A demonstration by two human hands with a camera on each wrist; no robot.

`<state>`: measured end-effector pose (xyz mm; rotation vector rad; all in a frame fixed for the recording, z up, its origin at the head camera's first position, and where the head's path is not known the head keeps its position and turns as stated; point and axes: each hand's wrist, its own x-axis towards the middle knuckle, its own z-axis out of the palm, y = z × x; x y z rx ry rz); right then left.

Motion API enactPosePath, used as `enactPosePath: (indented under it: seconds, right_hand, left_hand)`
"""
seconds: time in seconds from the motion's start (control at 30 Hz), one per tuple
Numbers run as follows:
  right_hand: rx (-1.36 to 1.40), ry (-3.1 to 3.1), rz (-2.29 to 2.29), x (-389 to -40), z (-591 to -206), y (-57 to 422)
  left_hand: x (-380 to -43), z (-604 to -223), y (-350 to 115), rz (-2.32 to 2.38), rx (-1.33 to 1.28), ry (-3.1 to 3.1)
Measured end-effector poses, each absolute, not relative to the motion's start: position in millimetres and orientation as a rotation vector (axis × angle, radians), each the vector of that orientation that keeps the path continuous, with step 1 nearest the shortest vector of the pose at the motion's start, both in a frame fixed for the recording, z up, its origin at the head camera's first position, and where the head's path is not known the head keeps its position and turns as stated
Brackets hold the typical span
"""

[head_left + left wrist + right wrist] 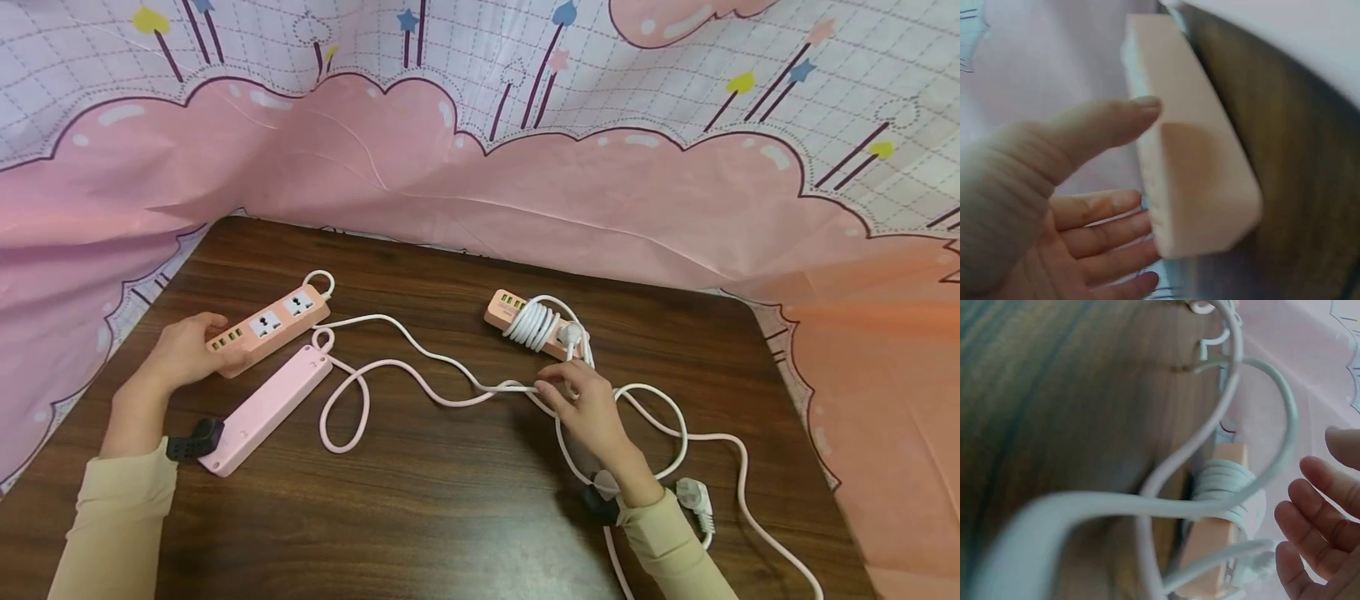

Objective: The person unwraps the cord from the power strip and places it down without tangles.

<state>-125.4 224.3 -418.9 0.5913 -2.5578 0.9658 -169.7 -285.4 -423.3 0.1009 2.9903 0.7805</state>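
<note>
An orange power strip with sockets and USB ports lies at the left of the table. My left hand is at its near end, thumb along one side and straight fingers by the other. In the left wrist view the thumb overlaps the strip; firm contact cannot be told. My right hand hovers over white cables, in front of a second orange power strip with a coiled white cable around it. In the right wrist view, relaxed fingers hold nothing beside the cable loop.
A pink power strip, blank face up, lies beside the left orange one. Loose white cables cross the table's middle and right. A white plug lies near the right forearm. A pink patterned curtain hangs behind the wooden table.
</note>
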Motion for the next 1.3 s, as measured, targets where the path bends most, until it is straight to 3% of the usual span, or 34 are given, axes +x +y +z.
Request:
enactPosePath:
  seconds: [0.3,0.57,1.03,1.3]
  right_hand:
    - [0.408,-2.442,0.955,-134,-400,233]
    - [0.291,-2.426,0.976,-144,-392,237]
    - [0.225,-2.455,0.948,-160,-391,238]
    - [0.109,-2.542,0.961,-166,-392,236]
  left_hand:
    - [-167,-385,-234,1.091,0.325,3.164]
    - [-182,-374,-175,1.295,0.564,3.072]
    - [-214,-388,-94,1.384,0.737,2.792]
    - [-240,-407,-49,1.457,0.699,2.576]
